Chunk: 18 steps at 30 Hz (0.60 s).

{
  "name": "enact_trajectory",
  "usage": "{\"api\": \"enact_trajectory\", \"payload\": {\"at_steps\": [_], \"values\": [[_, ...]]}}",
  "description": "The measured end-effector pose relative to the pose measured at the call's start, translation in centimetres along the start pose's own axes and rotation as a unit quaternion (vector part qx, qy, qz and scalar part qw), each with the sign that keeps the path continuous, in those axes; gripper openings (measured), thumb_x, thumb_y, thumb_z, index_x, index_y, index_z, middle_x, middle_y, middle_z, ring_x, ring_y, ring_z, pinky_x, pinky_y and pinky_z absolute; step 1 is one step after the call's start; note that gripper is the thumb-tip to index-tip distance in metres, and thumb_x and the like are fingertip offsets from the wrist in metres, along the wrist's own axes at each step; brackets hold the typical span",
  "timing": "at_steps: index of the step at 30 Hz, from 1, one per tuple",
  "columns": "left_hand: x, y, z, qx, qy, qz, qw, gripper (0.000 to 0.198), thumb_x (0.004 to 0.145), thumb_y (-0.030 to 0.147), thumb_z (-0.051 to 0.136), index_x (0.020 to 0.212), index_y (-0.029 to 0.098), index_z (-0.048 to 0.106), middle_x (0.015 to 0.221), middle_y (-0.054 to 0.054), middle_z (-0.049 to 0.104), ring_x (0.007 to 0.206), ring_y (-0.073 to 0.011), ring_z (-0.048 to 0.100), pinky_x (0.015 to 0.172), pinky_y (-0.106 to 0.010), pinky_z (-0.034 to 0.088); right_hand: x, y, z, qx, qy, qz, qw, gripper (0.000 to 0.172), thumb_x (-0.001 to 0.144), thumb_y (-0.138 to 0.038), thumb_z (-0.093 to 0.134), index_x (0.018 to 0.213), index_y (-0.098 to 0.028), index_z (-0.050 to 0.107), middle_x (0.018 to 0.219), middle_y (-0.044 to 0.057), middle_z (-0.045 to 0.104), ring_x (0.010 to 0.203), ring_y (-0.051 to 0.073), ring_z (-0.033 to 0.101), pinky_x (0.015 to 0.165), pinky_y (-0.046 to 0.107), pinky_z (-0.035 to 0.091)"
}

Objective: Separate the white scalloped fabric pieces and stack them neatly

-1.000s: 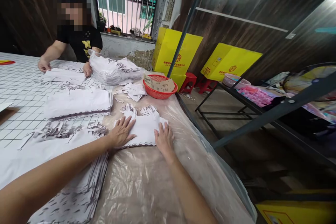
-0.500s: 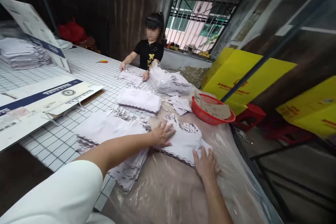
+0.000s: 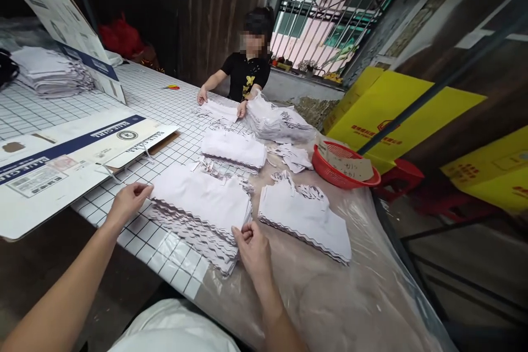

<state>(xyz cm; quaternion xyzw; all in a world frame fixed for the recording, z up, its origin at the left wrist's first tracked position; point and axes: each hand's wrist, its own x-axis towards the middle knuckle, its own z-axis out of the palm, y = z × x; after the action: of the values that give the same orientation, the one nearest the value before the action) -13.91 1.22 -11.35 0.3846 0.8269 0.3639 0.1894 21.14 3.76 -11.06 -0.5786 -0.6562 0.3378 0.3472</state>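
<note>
A thick stack of white paper bags (image 3: 202, 206) lies on the table's near edge, half on the grid surface and half on the plastic sheet. My left hand (image 3: 126, 202) pinches the stack's left corner. My right hand (image 3: 252, 246) grips its near right corner, fingers curled on the top sheets. A smaller stack of white bags (image 3: 303, 217) with zigzag edges lies to the right on the plastic sheet, apart from both hands.
A person in a black shirt (image 3: 246, 74) handles more bags (image 3: 277, 121) at the far end. A red basket (image 3: 344, 168), another bag stack (image 3: 234, 148), flat cardboard boxes (image 3: 61, 157) and yellow cartons (image 3: 396, 104) are around.
Both hands left the small right stack and moved left to the big stack's near corners. The camera swung left and closer.
</note>
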Motion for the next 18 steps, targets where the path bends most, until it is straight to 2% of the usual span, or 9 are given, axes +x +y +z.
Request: {"api": "enact_trajectory", "payload": {"at_steps": [3, 6, 10, 15, 18], "values": [[-1.0, 1.0, 0.6, -0.066, 0.021, -0.001, 0.998, 0.039, 0.066, 0.056, 0.056, 0.077, 0.020, 0.063, 0.073, -0.006, 0.069, 0.074, -0.0235, 0.064, 0.069, -0.031, 0.048, 0.3, 0.3, 0.1, -0.037, 0.032, -0.021, 0.999, 0.038, 0.079, -0.059, 0.058, 0.068, -0.023, 0.050, 0.058, -0.002, 0.053, 0.055, 0.016, 0.050, 0.056, 0.026, 0.038], [-1.5, 2.2, 0.7, -0.078, 0.025, -0.005, 0.997, 0.037, 0.065, 0.055, 0.057, 0.076, 0.020, 0.061, 0.065, -0.002, 0.062, 0.066, -0.0203, 0.060, 0.063, -0.029, 0.045, 0.1, 0.3, -0.4, -0.052, 0.019, -0.025, 0.998, 0.042, 0.082, -0.060, 0.052, 0.063, -0.024, 0.045, 0.055, -0.003, 0.051, 0.052, 0.015, 0.047, 0.055, 0.026, 0.036], [-2.3, 2.6, 0.2, -0.113, 0.024, -0.020, 0.993, 0.042, 0.058, 0.056, 0.064, 0.081, 0.020, 0.058, 0.062, 0.002, 0.055, 0.059, -0.0173, 0.055, 0.058, -0.029, 0.042, -0.3, -0.1, -0.8, -0.058, 0.008, -0.025, 0.998, 0.043, 0.084, -0.060, 0.050, 0.062, -0.024, 0.043, 0.056, -0.002, 0.052, 0.053, 0.016, 0.048, 0.056, 0.027, 0.036], [-2.8, 2.6, -0.1, -0.203, -0.024, -0.054, 0.977, 0.055, 0.045, 0.056, 0.076, 0.082, 0.019, 0.058, 0.062, 0.002, 0.058, 0.060, -0.0172, 0.056, 0.057, -0.029, 0.044, 0.2, -0.6, 0.1, -0.037, 0.043, -0.012, 0.998, 0.033, 0.078, -0.055, 0.059, 0.078, -0.023, 0.054, 0.063, -0.001, 0.058, 0.059, 0.018, 0.055, 0.059, 0.028, 0.041], [-2.7, 2.7, -0.5, -0.240, -0.044, -0.079, 0.967, 0.059, 0.036, 0.054, 0.083, 0.077, 0.019, 0.058, 0.062, 0.001, 0.060, 0.058, -0.0160, 0.055, 0.056, -0.028, 0.044, 0.6, -0.8, 0.5, -0.029, 0.021, 0.005, 0.999, 0.025, 0.078, -0.047, 0.058, 0.074, -0.023, 0.053, 0.059, -0.002, 0.055, 0.056, 0.017, 0.053, 0.058, 0.027, 0.040]]}}
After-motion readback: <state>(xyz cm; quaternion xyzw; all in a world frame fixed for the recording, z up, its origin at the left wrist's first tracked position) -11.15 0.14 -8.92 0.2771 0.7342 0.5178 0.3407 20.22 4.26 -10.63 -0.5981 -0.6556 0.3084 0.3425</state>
